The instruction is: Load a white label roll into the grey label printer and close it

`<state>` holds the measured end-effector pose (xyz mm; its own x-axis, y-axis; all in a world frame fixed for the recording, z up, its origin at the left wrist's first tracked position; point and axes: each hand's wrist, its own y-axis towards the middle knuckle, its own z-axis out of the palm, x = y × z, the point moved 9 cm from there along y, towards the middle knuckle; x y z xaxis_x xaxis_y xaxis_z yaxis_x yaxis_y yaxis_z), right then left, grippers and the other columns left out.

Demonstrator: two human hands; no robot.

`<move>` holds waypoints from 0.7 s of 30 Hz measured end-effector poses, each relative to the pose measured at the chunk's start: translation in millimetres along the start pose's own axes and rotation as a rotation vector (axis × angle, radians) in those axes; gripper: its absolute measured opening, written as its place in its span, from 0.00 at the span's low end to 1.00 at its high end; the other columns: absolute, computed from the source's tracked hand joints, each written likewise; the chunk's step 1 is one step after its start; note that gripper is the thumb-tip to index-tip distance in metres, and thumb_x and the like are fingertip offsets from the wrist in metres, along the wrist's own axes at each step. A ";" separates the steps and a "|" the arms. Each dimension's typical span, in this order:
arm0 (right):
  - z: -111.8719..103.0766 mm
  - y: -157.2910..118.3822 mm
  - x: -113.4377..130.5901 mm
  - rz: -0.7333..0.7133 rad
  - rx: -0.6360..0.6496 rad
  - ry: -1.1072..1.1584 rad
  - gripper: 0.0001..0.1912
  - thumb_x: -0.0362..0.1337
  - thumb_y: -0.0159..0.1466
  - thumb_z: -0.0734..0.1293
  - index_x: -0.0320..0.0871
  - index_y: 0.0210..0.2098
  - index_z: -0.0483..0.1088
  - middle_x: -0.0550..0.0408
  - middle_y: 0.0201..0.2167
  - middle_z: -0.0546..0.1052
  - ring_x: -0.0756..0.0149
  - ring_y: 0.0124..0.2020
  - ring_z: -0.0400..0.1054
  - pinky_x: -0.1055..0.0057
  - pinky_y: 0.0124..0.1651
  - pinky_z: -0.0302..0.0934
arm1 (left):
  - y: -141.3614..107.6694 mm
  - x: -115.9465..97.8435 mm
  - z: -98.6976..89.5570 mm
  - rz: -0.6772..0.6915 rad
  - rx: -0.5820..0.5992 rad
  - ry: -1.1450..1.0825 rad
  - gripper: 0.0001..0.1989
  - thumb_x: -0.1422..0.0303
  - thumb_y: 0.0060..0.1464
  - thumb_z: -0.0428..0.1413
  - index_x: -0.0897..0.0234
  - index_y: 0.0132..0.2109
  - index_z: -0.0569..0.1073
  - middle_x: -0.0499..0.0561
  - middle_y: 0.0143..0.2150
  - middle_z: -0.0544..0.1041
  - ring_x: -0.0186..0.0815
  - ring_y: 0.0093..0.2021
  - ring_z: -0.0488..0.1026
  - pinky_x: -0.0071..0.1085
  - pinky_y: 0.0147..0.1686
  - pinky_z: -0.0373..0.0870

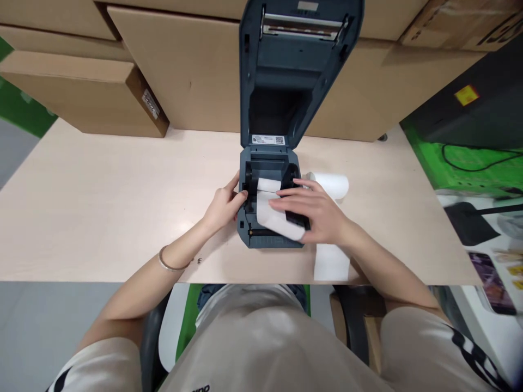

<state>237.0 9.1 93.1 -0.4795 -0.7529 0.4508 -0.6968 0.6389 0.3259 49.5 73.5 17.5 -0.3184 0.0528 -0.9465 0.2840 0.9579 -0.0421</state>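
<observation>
An open grey label printer [272, 244] stands in front of me with its lid [249, 71] tipped up and back. My left hand [224, 204] grips the printer's left side, thumb on the rim and the other fingers mostly hidden along the outer wall. Inside sits a white label roll [268, 185], its loose strip of label paper [270, 216] drawn out toward me, curling at the right. My right hand [316, 209] reaches in from the right, holding this strip, with fingers stretched over it and the thumb partly hidden by its curled end.
Another white paper roll [333, 185] lies right of the printer; a paper strip [332, 262] reaches the table's front edge. Cardboard boxes [196, 81] line the back, with a smaller box [93, 98] at left. A phone [492, 283] lies on the white surface at right.
</observation>
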 end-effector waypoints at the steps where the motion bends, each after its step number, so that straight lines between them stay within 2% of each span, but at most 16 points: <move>1: 1.7 -5.1 10.0 -0.046 -0.023 -0.023 0.31 0.44 0.64 0.67 0.52 0.67 0.73 0.51 0.61 0.81 0.48 0.65 0.75 0.39 0.76 0.55 | 0.0 -0.4 0.1 0.000 0.000 0.006 0.32 0.63 0.63 0.52 0.68 0.71 0.70 0.39 0.19 0.69 0.31 0.20 0.62 0.28 0.26 0.59; 4: 6.7 -15.6 35.7 -0.146 -0.094 -0.125 0.33 0.48 0.63 0.68 0.51 0.67 0.73 0.49 0.62 0.80 0.47 0.65 0.76 0.37 0.78 0.55 | -0.1 -1.7 0.0 -0.001 -0.002 0.030 0.33 0.63 0.62 0.51 0.69 0.72 0.69 0.40 0.20 0.70 0.32 0.21 0.64 0.28 0.27 0.62; 6: 11.0 -19.2 46.1 -0.178 -0.136 -0.220 0.28 0.54 0.65 0.70 0.50 0.60 0.78 0.46 0.57 0.83 0.44 0.63 0.77 0.34 0.76 0.58 | 0.1 -2.4 0.0 0.003 -0.001 0.039 0.34 0.62 0.62 0.51 0.69 0.72 0.69 0.41 0.21 0.71 0.33 0.22 0.65 0.29 0.28 0.63; 8: 15.9 -21.6 50.5 -0.189 -0.161 -0.290 0.21 0.55 0.67 0.72 0.51 0.52 0.82 0.47 0.55 0.84 0.45 0.61 0.78 0.34 0.74 0.63 | 0.2 -2.8 0.1 0.005 0.000 0.036 0.34 0.62 0.62 0.51 0.69 0.73 0.68 0.42 0.21 0.71 0.33 0.23 0.65 0.29 0.28 0.63; 10: 20.3 -23.2 49.7 -0.178 -0.161 -0.292 0.13 0.48 0.70 0.72 0.54 0.50 0.82 0.52 0.57 0.83 0.49 0.63 0.77 0.37 0.73 0.66 | 0.0 -3.0 -0.1 0.004 -0.004 0.025 0.35 0.62 0.62 0.51 0.68 0.74 0.67 0.41 0.21 0.70 0.33 0.23 0.65 0.29 0.28 0.62; 11: 22.6 -23.7 48.6 -0.172 -0.146 -0.271 0.12 0.44 0.71 0.70 0.55 0.52 0.82 0.54 0.59 0.82 0.51 0.65 0.75 0.40 0.74 0.67 | -0.3 -3.0 -0.3 0.001 -0.005 0.018 0.35 0.62 0.62 0.51 0.68 0.74 0.67 0.41 0.21 0.70 0.33 0.23 0.65 0.29 0.28 0.62; 15: 23.6 -24.7 50.1 -0.188 -0.102 -0.195 0.16 0.40 0.73 0.67 0.49 0.57 0.80 0.51 0.62 0.80 0.53 0.70 0.69 0.51 0.71 0.71 | -1.1 -3.1 0.3 -0.005 0.003 0.000 0.36 0.63 0.62 0.51 0.67 0.75 0.65 0.41 0.21 0.70 0.33 0.23 0.66 0.29 0.29 0.63; 17: 18.9 -24.3 52.9 -0.199 -0.118 -0.197 0.14 0.41 0.73 0.67 0.48 0.55 0.80 0.50 0.60 0.82 0.53 0.68 0.72 0.53 0.70 0.73 | -1.1 -2.9 0.3 -0.007 0.001 0.001 0.37 0.63 0.62 0.51 0.68 0.75 0.65 0.41 0.21 0.70 0.33 0.24 0.66 0.30 0.29 0.64; 21: 10.2 -24.9 56.0 -0.218 -0.167 -0.243 0.10 0.33 0.73 0.66 0.47 0.43 0.81 0.52 0.55 0.84 0.54 0.63 0.77 0.55 0.69 0.75 | -0.2 -1.6 0.0 -0.013 -0.007 -0.003 0.38 0.62 0.60 0.52 0.69 0.75 0.65 0.42 0.22 0.71 0.33 0.23 0.65 0.29 0.28 0.63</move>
<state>222.0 -50.6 101.7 -0.4558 -0.8771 0.1517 -0.7099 0.4610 0.5325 50.0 73.2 19.1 -0.3191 0.0393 -0.9469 0.2730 0.9606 -0.0521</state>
